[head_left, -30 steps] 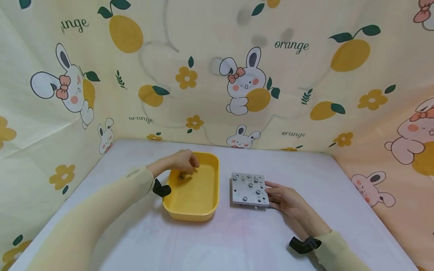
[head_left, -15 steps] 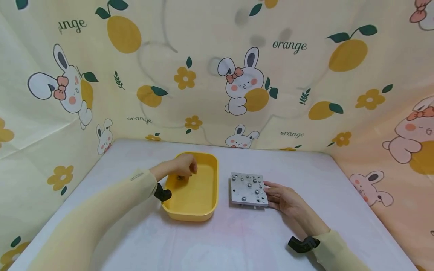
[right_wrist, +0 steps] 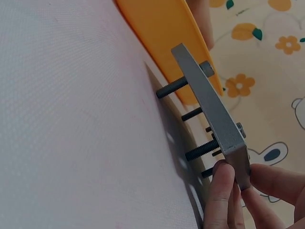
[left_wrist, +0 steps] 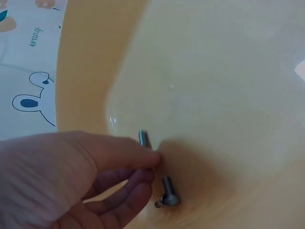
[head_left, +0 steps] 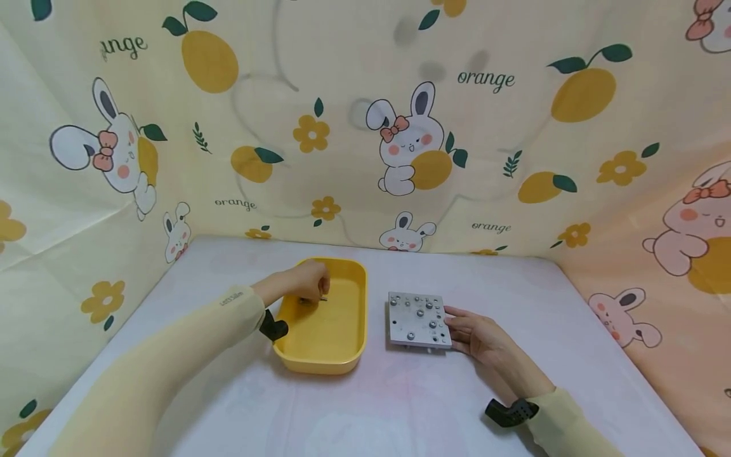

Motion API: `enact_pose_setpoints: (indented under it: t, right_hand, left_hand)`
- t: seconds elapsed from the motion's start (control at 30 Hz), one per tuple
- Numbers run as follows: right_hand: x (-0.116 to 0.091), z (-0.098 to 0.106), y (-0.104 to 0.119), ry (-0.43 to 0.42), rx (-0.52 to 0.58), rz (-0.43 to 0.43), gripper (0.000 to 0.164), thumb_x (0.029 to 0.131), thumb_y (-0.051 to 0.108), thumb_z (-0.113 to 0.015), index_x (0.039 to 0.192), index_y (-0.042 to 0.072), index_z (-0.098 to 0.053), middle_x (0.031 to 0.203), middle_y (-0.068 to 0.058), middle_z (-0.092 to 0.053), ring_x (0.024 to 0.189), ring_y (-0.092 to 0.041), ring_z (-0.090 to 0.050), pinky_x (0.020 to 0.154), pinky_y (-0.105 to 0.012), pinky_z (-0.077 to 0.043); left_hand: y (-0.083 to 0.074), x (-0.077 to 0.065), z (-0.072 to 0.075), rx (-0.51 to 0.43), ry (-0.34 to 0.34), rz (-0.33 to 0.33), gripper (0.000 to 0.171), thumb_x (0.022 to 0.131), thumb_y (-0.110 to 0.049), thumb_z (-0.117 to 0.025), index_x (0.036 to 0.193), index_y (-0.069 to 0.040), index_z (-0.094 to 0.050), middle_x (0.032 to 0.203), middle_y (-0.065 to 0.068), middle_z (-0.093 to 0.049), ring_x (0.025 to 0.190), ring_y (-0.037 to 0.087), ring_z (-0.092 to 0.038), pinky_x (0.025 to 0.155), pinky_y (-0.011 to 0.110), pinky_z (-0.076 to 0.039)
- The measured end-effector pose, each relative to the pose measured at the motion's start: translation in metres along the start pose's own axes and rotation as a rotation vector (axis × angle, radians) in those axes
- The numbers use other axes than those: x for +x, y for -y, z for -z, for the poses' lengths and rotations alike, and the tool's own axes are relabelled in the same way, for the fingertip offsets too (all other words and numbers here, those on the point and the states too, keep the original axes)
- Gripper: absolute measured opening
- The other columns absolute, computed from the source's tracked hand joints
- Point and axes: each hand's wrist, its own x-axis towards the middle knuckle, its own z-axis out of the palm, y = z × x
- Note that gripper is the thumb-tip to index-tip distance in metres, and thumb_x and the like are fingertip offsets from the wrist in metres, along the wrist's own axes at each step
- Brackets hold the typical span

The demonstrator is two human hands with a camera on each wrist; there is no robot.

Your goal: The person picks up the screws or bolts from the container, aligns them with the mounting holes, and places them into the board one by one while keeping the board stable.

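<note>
My left hand (head_left: 308,279) reaches down into the yellow tray (head_left: 321,367), near its left side. Between thumb and fingers it pinches a bolt (left_wrist: 143,138), whose shank end sticks out past the thumb in the left wrist view; the rest is covered. Loose socket-head bolts (left_wrist: 169,196) lie just beside the fingertips on the tray floor. With its fingers at the right edge, my right hand (head_left: 482,336) grips a square metal plate (head_left: 404,320). Bolt heads dot the plate's top face, and threaded shanks (right_wrist: 202,150) poke out underneath, as the right wrist view shows.
A white-covered table (head_left: 365,412) carries the tray and the plate, the tray left of the plate with a narrow gap between. Behind and at both sides hangs a printed curtain (head_left: 342,127). Each wrist wears a black camera mount (head_left: 512,412).
My left hand has dipped lower into the tray, its fingers coming together on a bolt. The right hand and the plate have stayed in place.
</note>
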Motion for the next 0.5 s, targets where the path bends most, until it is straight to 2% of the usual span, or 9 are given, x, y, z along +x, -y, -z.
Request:
enact_pose_setpoints:
  t: [0.17, 0.3, 0.5]
  right_hand:
    - [-0.0004, 0.0017, 0.0008, 0.002, 0.001, 0.002, 0.056, 0.093, 0.008, -0.067, 0.145, 0.004, -0.046, 0.113, -0.011, -0.069, 0.100, -0.024, -0.067, 0.086, -0.038, -0.054]
    - [-0.0001, 0.0018, 0.0005, -0.002, 0.000, 0.004, 0.055, 0.093, 0.008, -0.067, 0.144, 0.005, -0.048, 0.114, -0.011, -0.069, 0.099, -0.024, -0.067, 0.086, -0.037, -0.054]
    - [0.0015, 0.0022, -0.0002, 0.015, -0.002, 0.013, 0.058, 0.093, 0.008, -0.067, 0.146, 0.003, -0.045, 0.115, -0.011, -0.069, 0.100, -0.024, -0.067, 0.086, -0.038, -0.054]
  left_hand:
    - [0.0047, 0.0020, -0.0010, -0.072, 0.004, -0.062, 0.017, 0.072, 0.007, -0.074, 0.085, -0.003, -0.072, 0.069, -0.006, -0.063, 0.063, 0.010, -0.057, 0.059, 0.023, -0.049]
    - [0.0084, 0.0034, -0.0016, -0.113, 0.012, -0.077, 0.021, 0.070, 0.008, -0.077, 0.087, -0.003, -0.071, 0.074, -0.002, -0.066, 0.066, 0.008, -0.058, 0.062, 0.022, -0.050]
    - [0.0079, 0.0029, 0.0010, -0.169, 0.089, -0.072, 0.028, 0.066, 0.011, -0.082, 0.089, -0.001, -0.072, 0.081, 0.007, -0.069, 0.071, 0.012, -0.061, 0.067, 0.025, -0.053]
